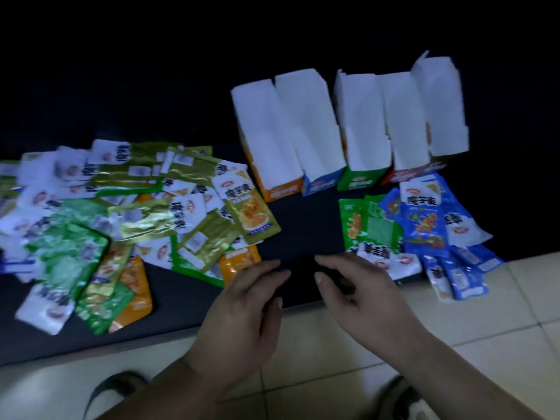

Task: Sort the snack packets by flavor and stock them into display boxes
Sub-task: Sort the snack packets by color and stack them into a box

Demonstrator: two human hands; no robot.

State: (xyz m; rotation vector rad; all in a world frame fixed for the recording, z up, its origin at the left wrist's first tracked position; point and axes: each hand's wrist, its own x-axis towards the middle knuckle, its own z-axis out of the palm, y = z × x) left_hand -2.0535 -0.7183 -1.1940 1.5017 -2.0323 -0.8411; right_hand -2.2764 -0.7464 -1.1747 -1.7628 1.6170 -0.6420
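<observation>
A big mixed heap of snack packets (127, 207), olive-gold, green, orange and white-backed, covers the left of the black mat (303, 225). Right of centre lie a small group of green packets (369, 228) and a group of blue packets (430, 231). Behind them stands a row of open display boxes with white insides: orange (281, 189), blue (321, 183), green (360, 181) and red (406, 175). My left hand (242, 310) and my right hand (357, 286) hover over the mat's front edge, fingers relaxed, holding nothing.
The mat lies on a pale tiled floor (500, 298). Several blue packets (454, 283) hang over the mat's front right edge onto the tiles. Dark sandals show at the bottom left (115, 389) and bottom right (400, 395).
</observation>
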